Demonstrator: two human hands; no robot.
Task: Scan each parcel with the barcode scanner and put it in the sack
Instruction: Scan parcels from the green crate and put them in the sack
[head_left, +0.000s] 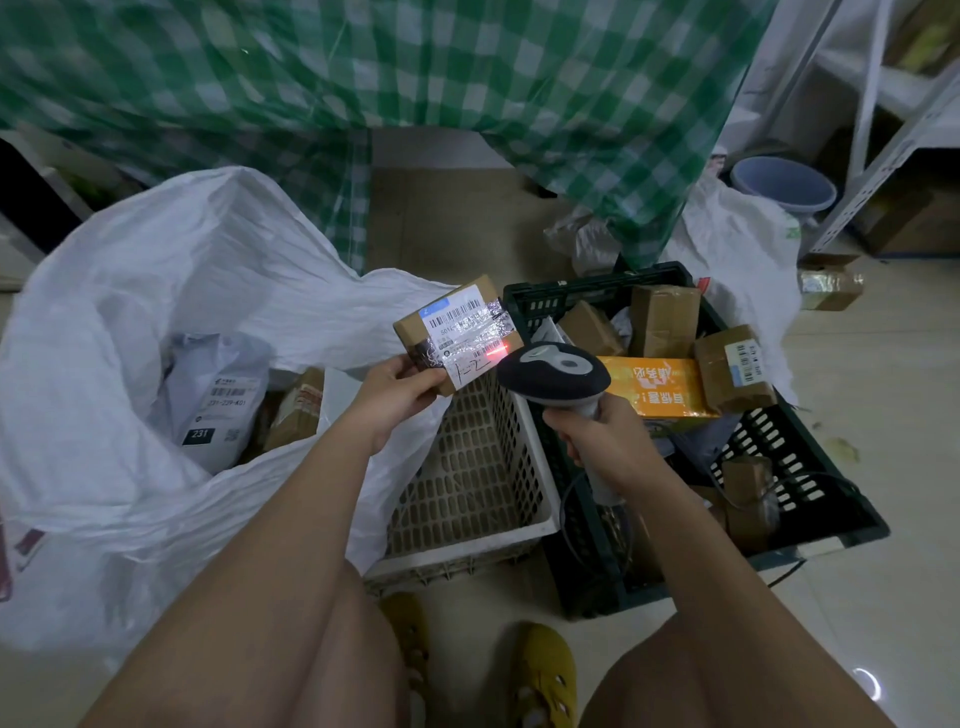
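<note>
1. Cardboard parcel (453, 332) held up above the white basket (467, 467), label facing up, red scan line on the label's right edge.
2. Left hand (397, 397) pinches the parcel's near corner, thumb on top.
3. Right hand (605, 441) wrapped round the barcode scanner (556, 376) handle, head just beside the parcel.
4. White sack (171, 291) open at left, parcels inside.
5. Dark crate (810, 499) at right holds more boxes.

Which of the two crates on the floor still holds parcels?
The dark green crate on the right: brown boxes and an orange parcel lie in it. The white crate beside the sack shows only its bare perforated walls.
</note>
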